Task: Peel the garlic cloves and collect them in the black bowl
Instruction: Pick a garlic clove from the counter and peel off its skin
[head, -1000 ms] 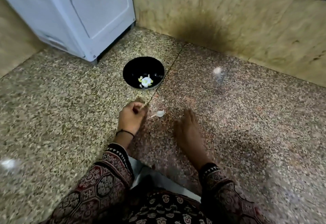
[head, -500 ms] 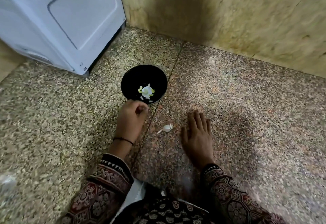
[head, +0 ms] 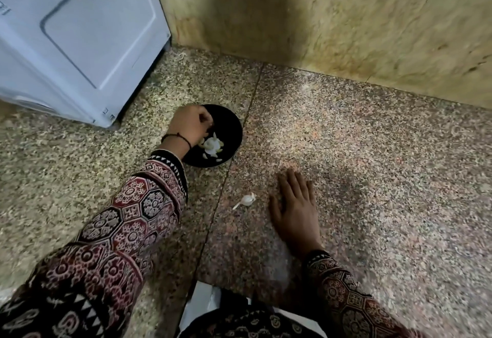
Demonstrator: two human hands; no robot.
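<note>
Head view, looking down at the floor (head: 372,178). Your left hand (head: 190,124) is poised over the near-left part of the black bowl (head: 234,124) and covers that part of the rim. Its fingers (head: 205,119) are bunched and curled downward into the bowl. You cannot tell from this view whether they grasp anything, because the fingertips are turned away from the camera. A thin black thread (head: 178,137) circles the left wrist above the patterned sleeve (head: 127,220). Inside the bowl, just beside the heel of that hand, lies a small heap of pale garlic pieces (head: 212,146), with a few loose bits nearer you. The bowl stands on the speckled stone floor, just left of a dark seam (head: 213,218) between two slabs and near the lower corner of a white appliance (head: 80,31). Your right hand (head: 296,210) rests palm down on the floor, fingers (head: 290,180) straight and released, holding nothing. One garlic clove (head: 247,200), with a short tail of skin pointing toward you, lies on the floor between the seam and the right thumb, close to the thumb but apart from it, and well apart from the bowl. A yellowish stone wall (head: 346,18) with a dark stain closes the far side.
</note>
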